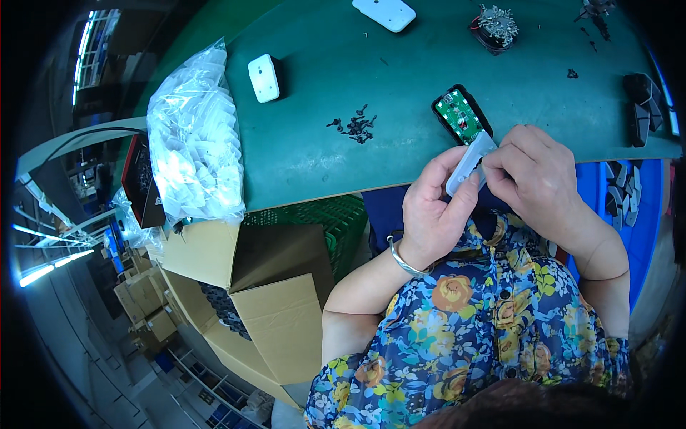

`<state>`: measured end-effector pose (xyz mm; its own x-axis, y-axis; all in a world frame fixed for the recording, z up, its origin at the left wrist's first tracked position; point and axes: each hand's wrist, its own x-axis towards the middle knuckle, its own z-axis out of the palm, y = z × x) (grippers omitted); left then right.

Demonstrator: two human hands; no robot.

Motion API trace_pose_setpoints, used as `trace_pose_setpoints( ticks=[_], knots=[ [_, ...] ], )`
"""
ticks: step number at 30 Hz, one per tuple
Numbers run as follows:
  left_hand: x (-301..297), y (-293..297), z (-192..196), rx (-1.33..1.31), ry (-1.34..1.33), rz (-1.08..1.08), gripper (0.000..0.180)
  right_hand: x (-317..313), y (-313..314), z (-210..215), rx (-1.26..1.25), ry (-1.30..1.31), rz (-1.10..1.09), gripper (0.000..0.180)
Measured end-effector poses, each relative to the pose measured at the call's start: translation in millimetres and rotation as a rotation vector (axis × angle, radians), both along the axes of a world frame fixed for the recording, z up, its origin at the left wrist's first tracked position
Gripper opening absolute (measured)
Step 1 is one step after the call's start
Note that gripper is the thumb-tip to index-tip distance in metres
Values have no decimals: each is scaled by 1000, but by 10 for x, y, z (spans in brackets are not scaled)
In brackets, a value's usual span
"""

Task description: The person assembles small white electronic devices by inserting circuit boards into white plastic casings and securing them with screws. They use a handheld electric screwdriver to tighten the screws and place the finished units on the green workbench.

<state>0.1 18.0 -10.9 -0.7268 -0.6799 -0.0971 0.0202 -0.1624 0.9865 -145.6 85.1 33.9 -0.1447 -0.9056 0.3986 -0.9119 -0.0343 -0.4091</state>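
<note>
Near the table's front edge, my left hand (436, 209) grips a small translucent white plastic cover (466, 167) between thumb and fingers. My right hand (532, 171) is closed in a pinch against the cover's right side; what its fingertips hold, if anything, is hidden. Just beyond the cover lies a black housing (437, 108) with a green circuit board (461, 116) set in it, partly hidden by the cover. To the left on the green table is a loose pile of small black parts (355, 126), which look like screws.
A clear bag of white plastic pieces (194, 143) sits at the table's left end. White cases (264, 79) lie farther back, near a round holder heaped with metal bits (496, 28). Black pieces (643, 107) stand at right. Below are an open carton (279, 322) and a blue bin (647, 236).
</note>
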Motion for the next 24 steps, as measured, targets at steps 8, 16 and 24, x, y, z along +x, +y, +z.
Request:
trace_pose_setpoints(
  ticks=[8, 16, 24],
  knots=[
    [-2, 9, -36, -171, -27, 49, 27, 55, 28, -45, -52, -17, -53, 18],
    [-12, 1, -46, -198, -34, 58, 23, 76, 51, -80, -74, -15, -79, 18],
    [-26, 4, -62, -174, -62, 97, 19, 102, 62, -96, -67, -20, -93, 18]
  ],
)
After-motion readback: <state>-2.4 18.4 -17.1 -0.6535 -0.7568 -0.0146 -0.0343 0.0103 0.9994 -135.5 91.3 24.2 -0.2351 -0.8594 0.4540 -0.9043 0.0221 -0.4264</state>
